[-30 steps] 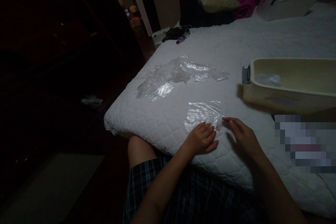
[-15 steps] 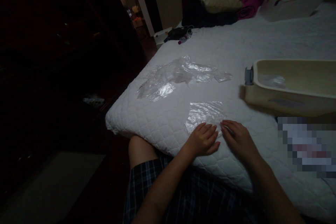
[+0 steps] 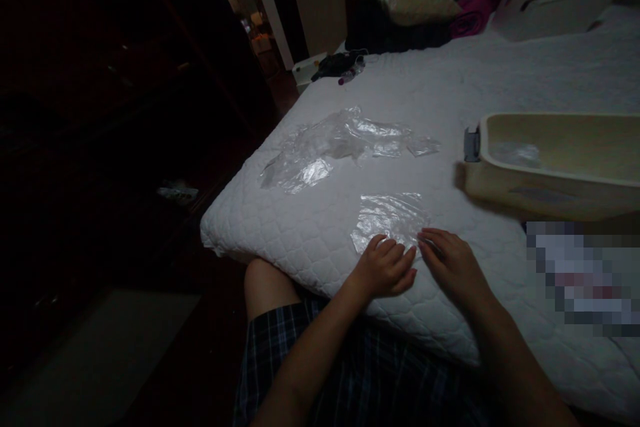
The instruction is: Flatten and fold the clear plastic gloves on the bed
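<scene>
A clear plastic bag [image 3: 387, 213] lies flat on the white quilted bed cover near its front edge. My left hand [image 3: 386, 267] rests palm down over the bag's lower part, its fingers slightly bent and apart. At the bag's right edge is my right hand [image 3: 450, 257], with fingers stretched out and fingertips touching or very near the film. I see nothing held in either hand. Farther back, a loose spread of several crumpled clear plastic bags [image 3: 320, 143] covers part of the bed.
A cream plastic bin [image 3: 550, 197] with a grey latch lies at the right, some clear plastic inside it. A blurred-out item [image 3: 580, 273] is below it. Toward the headboard are a pillow [image 3: 420, 3], a magenta cloth [image 3: 470, 17] and a white box [image 3: 555, 10].
My left hand's fingers have bent and shifted slightly on the bag. My right hand stays at the bag's right edge, almost unmoved.
</scene>
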Motion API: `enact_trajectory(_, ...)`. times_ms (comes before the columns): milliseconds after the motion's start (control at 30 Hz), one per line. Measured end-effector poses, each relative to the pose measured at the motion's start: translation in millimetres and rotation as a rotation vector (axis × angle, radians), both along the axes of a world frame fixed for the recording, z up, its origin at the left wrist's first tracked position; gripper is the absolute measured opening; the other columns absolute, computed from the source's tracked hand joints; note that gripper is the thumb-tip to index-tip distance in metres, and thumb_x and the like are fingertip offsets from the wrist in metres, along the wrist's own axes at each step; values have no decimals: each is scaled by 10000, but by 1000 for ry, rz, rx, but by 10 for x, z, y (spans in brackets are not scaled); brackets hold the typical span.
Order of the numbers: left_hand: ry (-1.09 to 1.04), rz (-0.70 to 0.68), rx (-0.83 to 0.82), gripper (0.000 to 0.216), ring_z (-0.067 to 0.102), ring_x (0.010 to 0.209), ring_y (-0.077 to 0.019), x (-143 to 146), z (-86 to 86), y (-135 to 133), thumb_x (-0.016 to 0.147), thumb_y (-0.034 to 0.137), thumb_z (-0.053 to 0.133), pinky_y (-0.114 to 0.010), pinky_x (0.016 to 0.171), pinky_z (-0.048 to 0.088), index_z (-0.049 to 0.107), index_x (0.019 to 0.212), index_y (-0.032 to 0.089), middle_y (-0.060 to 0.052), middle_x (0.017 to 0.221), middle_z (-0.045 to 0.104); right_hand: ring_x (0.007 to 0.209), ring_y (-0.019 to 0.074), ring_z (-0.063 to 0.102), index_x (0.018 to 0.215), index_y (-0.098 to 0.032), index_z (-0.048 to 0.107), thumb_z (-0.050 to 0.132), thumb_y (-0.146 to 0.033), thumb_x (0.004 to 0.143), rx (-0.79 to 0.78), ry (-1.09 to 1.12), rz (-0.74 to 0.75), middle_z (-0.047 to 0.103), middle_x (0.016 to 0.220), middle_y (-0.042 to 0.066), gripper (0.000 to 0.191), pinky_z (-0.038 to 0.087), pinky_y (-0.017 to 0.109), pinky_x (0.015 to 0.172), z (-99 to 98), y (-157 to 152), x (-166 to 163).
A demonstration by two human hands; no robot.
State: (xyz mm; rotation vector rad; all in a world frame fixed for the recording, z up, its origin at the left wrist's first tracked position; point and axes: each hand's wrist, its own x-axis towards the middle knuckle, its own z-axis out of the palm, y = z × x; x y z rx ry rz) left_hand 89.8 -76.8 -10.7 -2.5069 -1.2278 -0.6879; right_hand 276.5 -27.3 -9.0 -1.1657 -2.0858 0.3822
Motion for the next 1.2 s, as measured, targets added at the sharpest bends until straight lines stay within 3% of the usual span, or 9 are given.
enact_trajectory(167, -107, -24, 181, 303, 617, 888, -197, -23, -47, -12, 846, 317, 489, -389, 884, 463, 635, 1063, 164, -73, 902, 678, 977, 243, 622, 998, -199, 655, 509, -361, 868, -4, 48, -11, 679, 1050, 99, 254, 476, 448, 889, 17, -2, 3)
enact_trajectory(300, -222, 7, 171, 257, 628, 904, -198, -110, 33, -26, 844, 270, 483, -370, 794, 514, 641, 1019, 168, -94, 939, 676, 986, 235, 616, 1048, -200, 642, 516, -379, 868, -33, 95, -76, 665, 1068, 94, 283, 485, 420, 882, 98, -50, 34)
enact_trajectory(400, -309, 98, 107, 238, 630, 865, -188, -256, 175, -16, 875, 258, 459, -332, 724, 530, 641, 990, 156, -109, 935, 669, 865, 225, 636, 1026, -211, 657, 541, -420, 841, -108, 150, -166, 673, 1016, 85, 302, 510, 399, 798, 173, -39, 77)
enact_trajectory(567, -425, 460, -170, 201, 610, 742, -154, -586, 382, 233, 894, 255, 486, -286, 701, 515, 660, 841, 170, -50, 797, 645, 643, 201, 618, 949, -195, 687, 598, -486, 766, -370, 287, -311, 686, 781, 61, 355, 500, 351, 624, 219, 211, 119)
enact_trajectory(700, -346, 550, -315, 215, 588, 760, -174, -759, 449, 549, 876, 257, 526, -299, 716, 481, 679, 761, 158, -48, 751, 633, 704, 207, 619, 931, -173, 689, 543, -488, 811, -219, 113, -310, 685, 824, 81, 368, 478, 355, 680, 182, 391, 46)
enact_trajectory(867, -277, 525, -267, 240, 564, 826, -192, -775, 320, 672, 888, 305, 528, -326, 760, 434, 695, 771, 178, -52, 807, 641, 788, 211, 614, 910, -173, 685, 467, -421, 878, 29, -141, -382, 668, 865, 83, 332, 444, 322, 672, 124, 370, -86)
enact_trajectory(1033, -348, 485, -172, 191, 540, 879, -189, -724, 99, 617, 884, 298, 538, -343, 816, 406, 693, 842, 194, -44, 865, 636, 788, 203, 606, 900, -173, 692, 485, -422, 865, 25, -169, -363, 658, 863, 71, 325, 437, 310, 671, 74, 377, -74)
enact_trajectory(1200, -455, 441, -189, 147, 541, 899, -182, -738, 63, 629, 857, 281, 577, -348, 845, 401, 696, 838, 197, -36, 868, 640, 744, 190, 597, 896, -179, 693, 508, -419, 827, -64, -75, -339, 650, 854, 58, 310, 444, 316, 668, 33, 432, -17)
